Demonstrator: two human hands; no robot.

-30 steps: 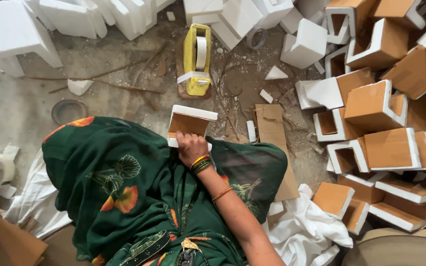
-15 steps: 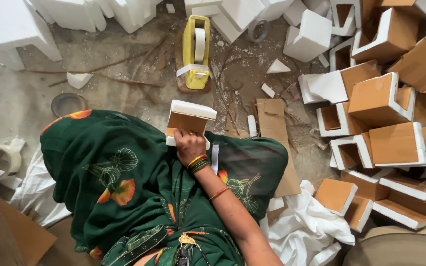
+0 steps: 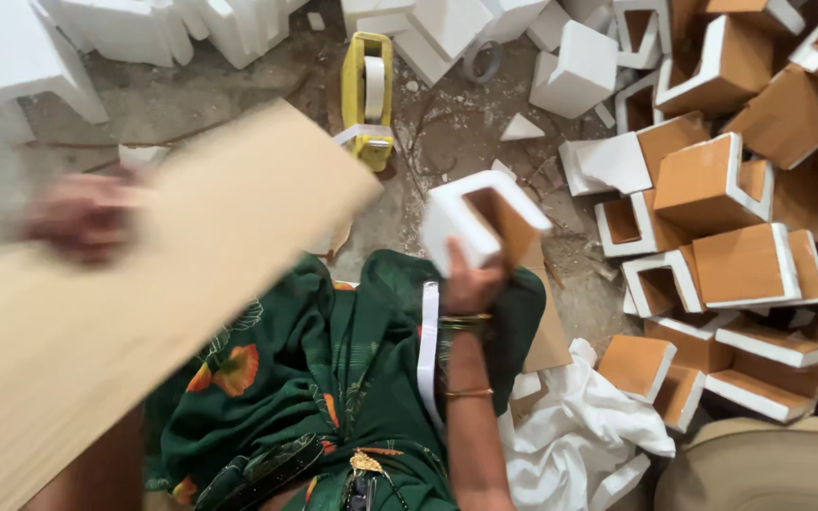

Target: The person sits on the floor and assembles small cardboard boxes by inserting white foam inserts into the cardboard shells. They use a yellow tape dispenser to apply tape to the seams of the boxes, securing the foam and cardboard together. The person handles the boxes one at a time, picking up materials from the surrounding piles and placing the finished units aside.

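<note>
Currently we are gripping a white foam corner block (image 3: 480, 222) faced with brown card in our right hand (image 3: 471, 284), fingers wrapped around its lower end, above our green-clad lap. Our left hand (image 3: 82, 216) is holding a long tan cardboard sheet (image 3: 144, 312); blur is hiding its finger position. A yellow tape dispenser (image 3: 368, 99) is lying on the floor beyond.

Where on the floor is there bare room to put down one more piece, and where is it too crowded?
Bare concrete floor lies open between the white foam blocks at the top and the yellow tape dispenser. A smaller littered patch sits right of the dispenser. The right side is crowded with stacked brown-and-white foam corner pieces.
</note>
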